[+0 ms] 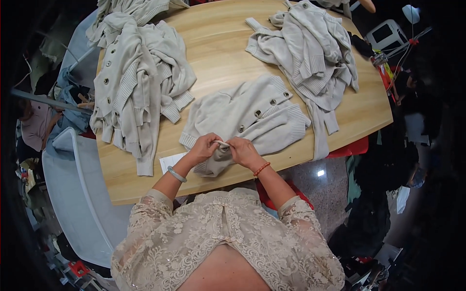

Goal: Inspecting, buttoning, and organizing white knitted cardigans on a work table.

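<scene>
A light beige knitted cardigan [218, 111] with dark round buttons lies on the table in front of me, its ribbed hem toward the right. My left hand [207, 146] pinches the near edge of it, and my right hand [243, 151] pinches the same edge close beside. Between my fingertips a short strip of the knit is raised, with a button just below it. Both hands are closed on the fabric. A white sheet of paper [171, 162] lies partly under the left side of the cardigan and my left wrist.
Beige cardigans are heaped at the left [145, 72] and right [315, 53] of the wooden table [218, 41]. A white bin [77, 194] stands left of it. Under its right edge shows a red stool [350, 148]. Another person [36, 121] is at far left.
</scene>
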